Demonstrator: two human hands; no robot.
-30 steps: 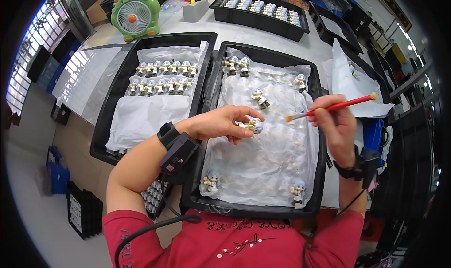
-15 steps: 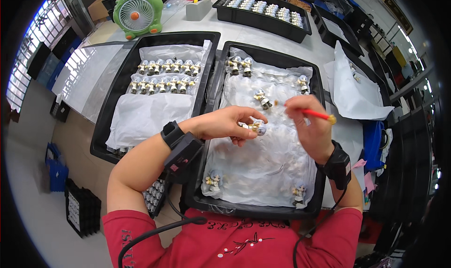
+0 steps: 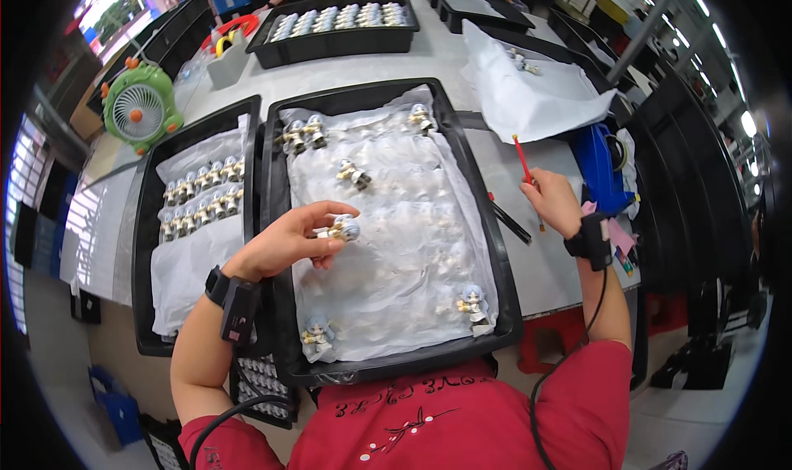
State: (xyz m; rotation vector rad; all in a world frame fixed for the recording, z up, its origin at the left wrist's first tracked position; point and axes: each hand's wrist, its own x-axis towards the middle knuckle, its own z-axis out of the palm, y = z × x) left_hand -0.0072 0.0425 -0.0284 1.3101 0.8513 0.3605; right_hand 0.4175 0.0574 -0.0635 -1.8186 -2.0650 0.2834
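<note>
My left hand [image 3: 280, 241] pinches a small figurine [image 3: 348, 227] with pale blue hair over the middle of a black tray [image 3: 505, 309] lined with white paper. Over the table just right of that tray, my right hand [image 3: 556, 204] grips a slim red-handled brush [image 3: 523, 160], its gold end pointing up and away. In the tray one figurine [image 3: 354, 174] lies above my left hand. Two more [image 3: 313, 130] lie at the far left corner, and single ones at the far right [image 3: 421, 119], near left [image 3: 318, 334] and near right [image 3: 473, 303].
Dark pens [image 3: 510, 221] lie beside the tray's right edge. At left stands another tray [image 3: 148, 305] with rows of figurines. A green fan [image 3: 140, 107], a tape dispenser [image 3: 227, 66] and a filled tray [image 3: 334, 45] are farther back. White paper [image 3: 536, 103] drapes over a tray at right.
My right hand has moved away from the figurine, rightward past the tray's edge, with the brush turned upward. My left hand still holds the figurine. The whole view has shifted toward the right.
</note>
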